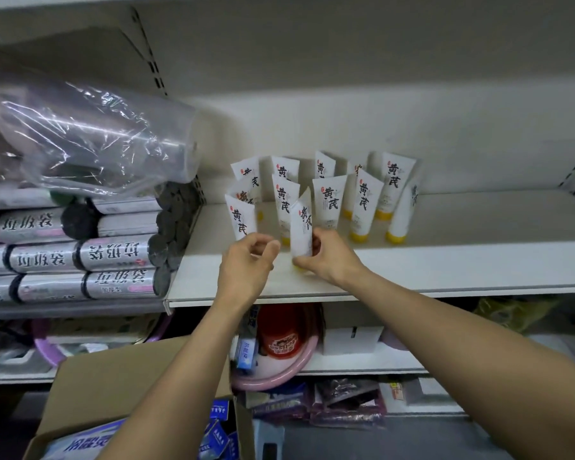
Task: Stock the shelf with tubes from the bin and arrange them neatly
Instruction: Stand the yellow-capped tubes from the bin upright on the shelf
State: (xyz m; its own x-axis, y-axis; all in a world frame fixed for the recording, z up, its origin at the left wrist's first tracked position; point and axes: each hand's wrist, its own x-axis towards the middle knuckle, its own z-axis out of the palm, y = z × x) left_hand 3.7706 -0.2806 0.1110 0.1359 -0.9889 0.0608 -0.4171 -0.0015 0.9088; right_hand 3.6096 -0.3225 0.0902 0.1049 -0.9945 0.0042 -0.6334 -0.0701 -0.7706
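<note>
- Head view: a white held tube (302, 224) is pinched at its lower end by the right hand (329, 260), with the thumb at the front and the fingers curled round behind.
- The held tube's long axis is seen close to upright, crimped end up and tipped slightly to the right. Its yellow cap is at or just above the shelf (462, 263); contact cannot be made out.
- The left hand (246, 267) is held just beside it, fingers curled at the base of the left front tube (240, 217). Whether that tube is actually gripped cannot be told, since its lower end is hidden by the fingers.
- The standing tubes (365, 204) are ranged cap-down in rough rows behind and to the right of the held one; several are turned at differing angles.
- The held tube lies directly above the right hand's grip, so setting it down is judged to call for only a short lowering and a small correction of its lean, best made by the right hand.
- A cardboard box (120, 370) is seen below the shelf to the left.
</note>
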